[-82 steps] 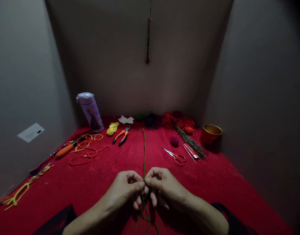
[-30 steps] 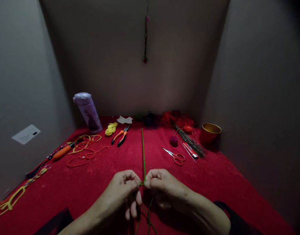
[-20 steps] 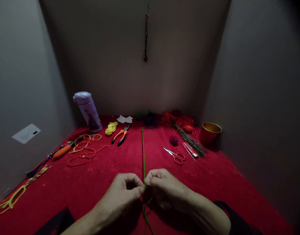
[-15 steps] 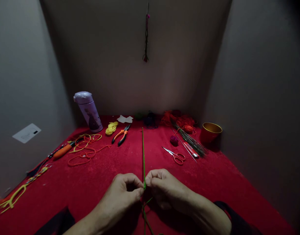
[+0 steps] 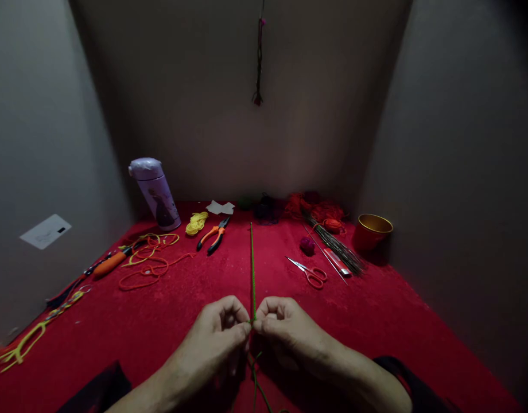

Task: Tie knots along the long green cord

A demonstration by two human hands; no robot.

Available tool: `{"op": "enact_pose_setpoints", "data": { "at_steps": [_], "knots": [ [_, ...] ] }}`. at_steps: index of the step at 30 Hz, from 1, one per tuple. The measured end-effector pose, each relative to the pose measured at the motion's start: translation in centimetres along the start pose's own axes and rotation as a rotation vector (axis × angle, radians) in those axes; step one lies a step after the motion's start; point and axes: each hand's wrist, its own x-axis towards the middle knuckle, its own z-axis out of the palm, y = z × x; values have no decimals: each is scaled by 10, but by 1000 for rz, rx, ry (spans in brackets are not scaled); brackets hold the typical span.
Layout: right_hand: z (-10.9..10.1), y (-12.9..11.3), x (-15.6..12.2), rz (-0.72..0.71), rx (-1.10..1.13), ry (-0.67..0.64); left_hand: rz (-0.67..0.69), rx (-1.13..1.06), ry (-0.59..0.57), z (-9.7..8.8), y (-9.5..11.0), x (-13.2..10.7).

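A narrow green cord [image 5: 253, 269] stretches straight away from me over the red cloth, its far end at a small point near the middle back. At its near end my left hand [image 5: 223, 332] and my right hand [image 5: 285, 327] meet, thumb and forefinger of each pinched on the cord's strands. The exact knot between the fingertips is too small to make out. Loose green strands [image 5: 254, 378] trail below the hands toward the front edge.
To the right lie red-handled scissors [image 5: 309, 273], a bundle of thin sticks [image 5: 337, 246] and a red cup [image 5: 369, 232]. On the left are orange-handled pliers [image 5: 214, 235], yellow yarn [image 5: 197, 223], a purple flask [image 5: 156, 195] and tangled orange cord [image 5: 150, 269]. Grey walls enclose three sides.
My left hand has shifted up slightly, and both hands' fingertips have come together at the cord's near end. The loose strands below have shifted a little.
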Motion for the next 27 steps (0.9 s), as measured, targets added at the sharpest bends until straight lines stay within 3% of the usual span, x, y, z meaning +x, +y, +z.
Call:
{"op": "enact_pose_setpoints", "data": {
  "at_steps": [6,11,18,22,27],
  "knots": [
    [1,-2,-2,11,-24,18,11,113,-11,-1,-2,-2],
    [3,-7,-3,5,-19,-15,213,534,54,-4,-2,-5],
    [4,-5,-1,16,-2,21,258,801,-26,0,6,-7],
    [5,-5,-2,31,-11,35,238,625,-34,-7,4,-10],
    [3,-4,-2,40,-13,0,-10,-56,16,-32,-14,-35]
  ]
}}
